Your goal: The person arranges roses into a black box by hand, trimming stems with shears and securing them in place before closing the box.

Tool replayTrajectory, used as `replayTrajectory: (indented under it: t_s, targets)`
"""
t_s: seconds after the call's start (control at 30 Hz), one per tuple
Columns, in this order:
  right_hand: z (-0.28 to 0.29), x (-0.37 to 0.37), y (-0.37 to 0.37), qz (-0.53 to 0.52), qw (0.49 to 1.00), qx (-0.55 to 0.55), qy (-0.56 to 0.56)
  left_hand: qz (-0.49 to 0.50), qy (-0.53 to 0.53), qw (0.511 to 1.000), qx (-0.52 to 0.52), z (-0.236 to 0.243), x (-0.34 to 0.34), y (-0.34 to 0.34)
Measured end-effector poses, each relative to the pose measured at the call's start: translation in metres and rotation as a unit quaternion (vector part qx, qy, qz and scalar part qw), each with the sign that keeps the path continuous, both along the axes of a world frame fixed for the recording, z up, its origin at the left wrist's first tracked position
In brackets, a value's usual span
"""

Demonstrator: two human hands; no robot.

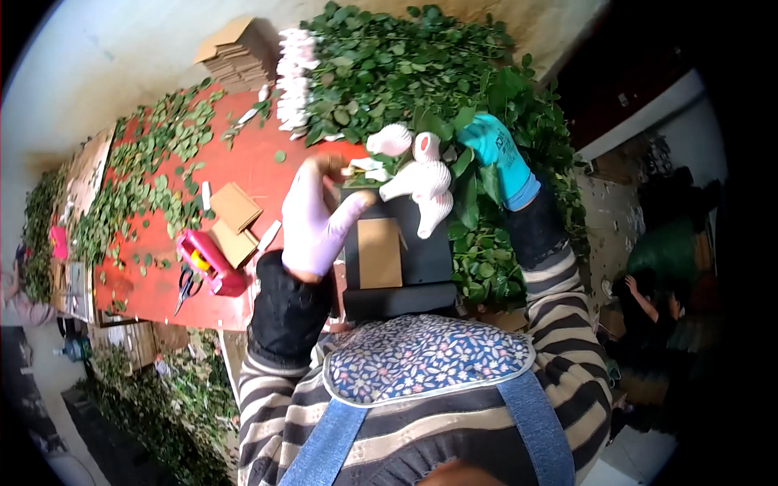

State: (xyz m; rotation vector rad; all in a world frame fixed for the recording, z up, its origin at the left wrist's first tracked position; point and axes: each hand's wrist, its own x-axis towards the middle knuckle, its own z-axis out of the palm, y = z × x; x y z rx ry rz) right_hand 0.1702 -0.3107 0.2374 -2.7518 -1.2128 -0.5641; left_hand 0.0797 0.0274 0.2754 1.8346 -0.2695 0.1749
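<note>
My left hand (314, 215), in a pale lilac glove with bare fingertips, hovers over the left edge of a black board (429, 251). Its thumb is spread away from the fingers, and nothing shows between them. Several flower heads in white ribbed net sleeves (429, 178) lie bunched over the top of the board. My right hand (498, 158), in a turquoise glove, is closed around leafy stems (468, 190) just right of those heads. A brown cardboard piece (379, 253) rests on the board. Small white tips (370, 168) lie by my left fingers.
A red table (243, 146) carries scattered leaves, a pink tape dispenser (212, 263), scissors (188, 287) and cardboard pieces (235, 209). Folded cardboard (239, 61) is stacked at the back, beside white-sleeved heads (296, 81) and a large leafy heap (397, 69). Another person (648, 300) is at right.
</note>
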Motion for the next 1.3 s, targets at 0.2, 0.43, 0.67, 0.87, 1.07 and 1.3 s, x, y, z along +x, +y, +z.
replayTrajectory:
  t_s: [0.2,0.43,0.67,0.87,1.07,1.3]
  targets:
    - [0.005,-0.02,0.052,0.049,0.997,-0.027,0.051,-0.016,-0.156,0.988,-0.001,0.011,0.005,-0.005]
    - [0.022,-0.022,0.05,-0.038,0.99,-0.034,0.131,0.152,-0.183,0.95,-0.201,0.06,-0.009,0.026]
    - [-0.001,-0.027,0.068,-0.016,0.999,0.018,0.035,-0.009,-0.155,0.963,0.221,0.054,0.004,-0.009]
    - [-0.01,-0.032,0.064,-0.027,0.998,-0.015,0.062,0.039,-0.126,0.979,0.152,0.055,-0.003,0.002]
    - [0.007,-0.037,0.077,-0.001,0.997,-0.06,0.058,-0.052,-0.088,0.957,0.271,0.036,-0.003,-0.012]
    - [-0.035,-0.004,0.041,-0.075,0.992,-0.075,0.063,0.081,-0.235,0.969,-0.003,0.074,-0.021,0.015]
